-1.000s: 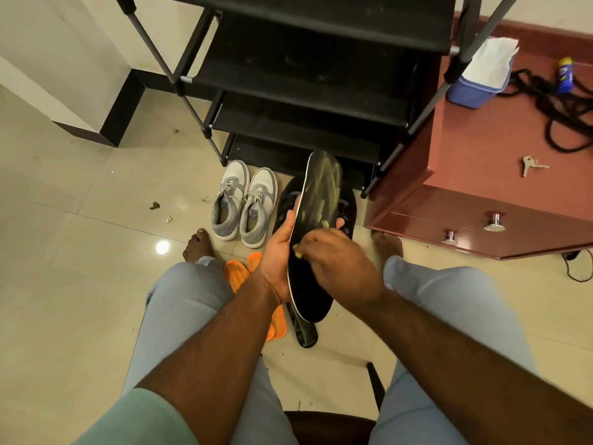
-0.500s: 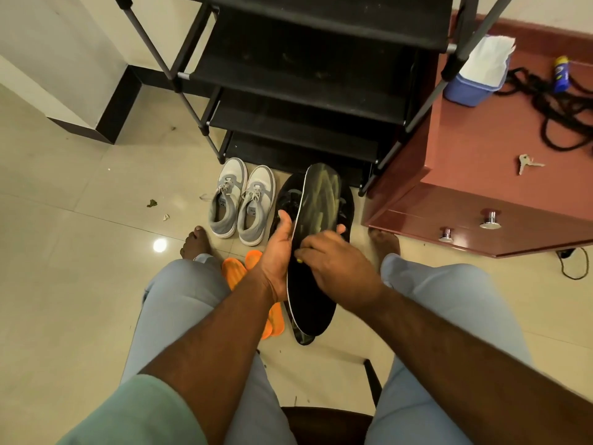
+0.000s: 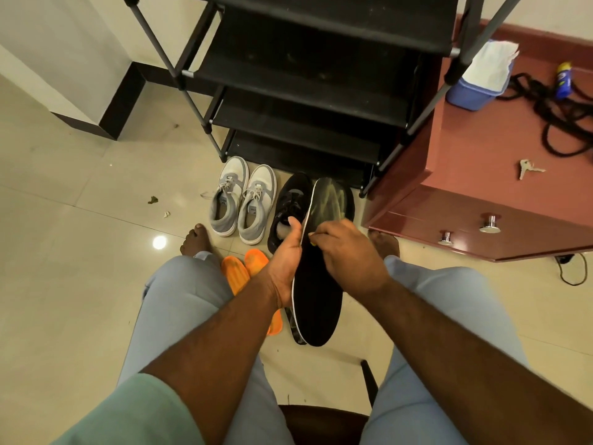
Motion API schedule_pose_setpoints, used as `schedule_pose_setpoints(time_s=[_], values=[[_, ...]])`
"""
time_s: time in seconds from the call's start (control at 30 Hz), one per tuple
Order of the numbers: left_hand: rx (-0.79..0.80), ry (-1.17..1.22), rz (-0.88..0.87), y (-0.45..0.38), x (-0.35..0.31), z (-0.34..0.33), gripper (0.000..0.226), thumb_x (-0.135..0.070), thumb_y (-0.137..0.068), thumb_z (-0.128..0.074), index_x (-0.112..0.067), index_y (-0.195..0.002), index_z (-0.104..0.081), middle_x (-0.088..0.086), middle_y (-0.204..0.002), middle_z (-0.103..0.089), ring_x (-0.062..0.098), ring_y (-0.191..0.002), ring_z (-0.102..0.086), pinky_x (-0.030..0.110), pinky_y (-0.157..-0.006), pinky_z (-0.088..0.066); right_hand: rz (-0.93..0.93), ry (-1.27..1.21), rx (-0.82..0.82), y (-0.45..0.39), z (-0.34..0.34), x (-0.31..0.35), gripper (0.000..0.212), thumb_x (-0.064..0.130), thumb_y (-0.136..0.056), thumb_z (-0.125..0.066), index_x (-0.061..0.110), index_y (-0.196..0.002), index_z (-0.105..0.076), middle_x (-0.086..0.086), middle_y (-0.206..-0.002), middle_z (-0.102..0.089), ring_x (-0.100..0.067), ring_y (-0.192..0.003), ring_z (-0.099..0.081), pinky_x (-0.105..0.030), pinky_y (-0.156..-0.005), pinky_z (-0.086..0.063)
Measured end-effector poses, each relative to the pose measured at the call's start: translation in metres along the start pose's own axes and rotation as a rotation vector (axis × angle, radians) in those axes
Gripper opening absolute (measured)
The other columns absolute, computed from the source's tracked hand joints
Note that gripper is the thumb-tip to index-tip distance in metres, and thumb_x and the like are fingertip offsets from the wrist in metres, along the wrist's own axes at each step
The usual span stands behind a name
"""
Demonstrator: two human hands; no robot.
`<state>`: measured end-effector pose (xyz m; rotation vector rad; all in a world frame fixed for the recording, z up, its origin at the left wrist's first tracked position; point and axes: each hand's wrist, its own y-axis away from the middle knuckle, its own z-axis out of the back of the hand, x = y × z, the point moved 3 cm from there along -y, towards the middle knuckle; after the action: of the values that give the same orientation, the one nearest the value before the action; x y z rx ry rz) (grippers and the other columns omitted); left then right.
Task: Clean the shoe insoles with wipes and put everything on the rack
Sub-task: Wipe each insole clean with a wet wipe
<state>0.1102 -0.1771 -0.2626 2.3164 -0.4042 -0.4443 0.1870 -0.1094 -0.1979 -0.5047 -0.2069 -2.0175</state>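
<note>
The left hand (image 3: 286, 252) grips the black insole (image 3: 317, 300) by its edge, held above the floor between the knees. The right hand (image 3: 348, 252), fingers curled, pinches something small against it. Grey sneakers (image 3: 242, 203) stand before the rack (image 3: 308, 101).

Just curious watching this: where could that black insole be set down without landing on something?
The rack shelves look bare. Open floor tile lies left of the grey sneakers. It is crowded before the rack: sneakers, black shoes, orange insoles.
</note>
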Motion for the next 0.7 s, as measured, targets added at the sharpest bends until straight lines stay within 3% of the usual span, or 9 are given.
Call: schedule_pose_setpoints(time_s=[0.07,0.13,0.27,0.37,0.43,0.47,0.57,0.63,0.7], values=[[0.007,-0.024,0.023,0.001,0.003,-0.002,0.084,-0.079,-0.088,-0.026,-0.012,-0.112,-0.071,0.018,-0.104,-0.073,0.03,-0.096,-0.072,0.043,-0.087,-0.048,-0.056,0.006,-0.03,-0.007,0.002,-0.006,0.019,-0.002,-0.073,-0.068,0.003,-0.091,-0.071,-0.011,-0.089,-0.066,-0.031,-0.082,-0.06,-0.039,-0.063,-0.055],[-0.005,-0.032,0.022,0.002,0.001,0.001,0.083,-0.079,-0.087,-0.029,-0.013,-0.112,-0.071,0.017,-0.103,-0.073,0.03,-0.096,-0.072,0.043,-0.088,-0.048,-0.043,-0.006,-0.028,-0.005,0.001,-0.001,0.02,-0.002,-0.074,-0.068,0.003,-0.092,-0.071,-0.011,-0.091,-0.066,-0.031,-0.084,-0.06,-0.04,-0.066,-0.054],[-0.016,-0.056,0.002,0.004,-0.006,0.004,0.094,-0.082,-0.07,-0.049,-0.009,-0.127,-0.067,0.017,-0.132,-0.061,0.031,-0.122,-0.059,0.043,-0.111,-0.04,0.066,-0.069,0.054,0.011,-0.005,0.018,0.021,0.0,-0.075,-0.068,0.006,-0.095,-0.071,-0.008,-0.093,-0.065,-0.027,-0.088,-0.059,-0.037,-0.07,-0.053],[-0.033,-0.029,0.005,0.001,0.002,-0.001,0.082,-0.078,-0.079,-0.043,-0.01,-0.115,-0.073,0.017,-0.108,-0.071,0.03,-0.104,-0.068,0.038,-0.091,-0.053,-0.032,-0.047,0.009,0.002,-0.005,0.005,0.018,0.003,-0.078,-0.066,0.006,-0.096,-0.071,-0.007,-0.094,-0.065,-0.027,-0.089,-0.059,-0.039,-0.07,-0.053],[-0.039,-0.027,0.019,0.003,0.008,-0.007,0.08,-0.075,-0.088,-0.033,-0.011,-0.124,-0.065,0.018,-0.103,-0.072,0.031,-0.096,-0.071,0.036,-0.078,-0.058,-0.098,-0.018,-0.003,-0.007,-0.004,-0.003,0.016,0.005,-0.081,-0.063,0.006,-0.096,-0.071,-0.008,-0.093,-0.065,-0.027,-0.089,-0.058,-0.038,-0.071,-0.053],[-0.046,-0.022,0.017,0.005,0.007,-0.008,0.08,-0.075,-0.089,-0.033,-0.011,-0.127,-0.063,0.019,-0.105,-0.072,0.031,-0.096,-0.071,0.036,-0.078,-0.058,-0.098,-0.01,0.009,-0.008,-0.004,-0.003,0.016,0.005,-0.082,-0.062,0.006,-0.096,-0.07,-0.007,-0.093,-0.064,-0.026,-0.089,-0.057,-0.038,-0.072,-0.052],[-0.063,0.003,-0.023,0.007,-0.003,-0.002,0.085,-0.077,-0.086,-0.035,-0.007,-0.121,-0.069,0.016,-0.117,-0.068,0.029,-0.11,-0.065,0.04,-0.098,-0.05,0.003,-0.038,0.08,0.006,-0.009,0.011,0.017,0.001,-0.078,-0.064,0.008,-0.092,-0.071,-0.007,-0.089,-0.064,-0.026,-0.085,-0.057,-0.039,-0.073,-0.052],[-0.075,-0.001,-0.042,0.005,-0.009,0.001,0.091,-0.079,-0.088,-0.028,-0.005,-0.114,-0.073,0.013,-0.115,-0.069,0.026,-0.107,-0.066,0.037,-0.1,-0.048,0.059,-0.077,0.121,0.021,-0.01,0.021,0.019,-0.001,-0.074,-0.067,0.008,-0.089,-0.072,-0.007,-0.086,-0.064,-0.027,-0.082,-0.058,-0.039,-0.07,-0.054],[-0.075,-0.011,-0.034,0.003,-0.007,-0.001,0.09,-0.078,-0.089,-0.026,-0.005,-0.119,-0.07,0.012,-0.118,-0.068,0.025,-0.107,-0.066,0.036,-0.098,-0.05,0.062,-0.089,0.108,0.023,-0.009,0.018,0.018,-0.001,-0.073,-0.067,0.007,-0.089,-0.072,-0.007,-0.085,-0.065,-0.028,-0.081,-0.059,-0.039,-0.069,-0.055]])
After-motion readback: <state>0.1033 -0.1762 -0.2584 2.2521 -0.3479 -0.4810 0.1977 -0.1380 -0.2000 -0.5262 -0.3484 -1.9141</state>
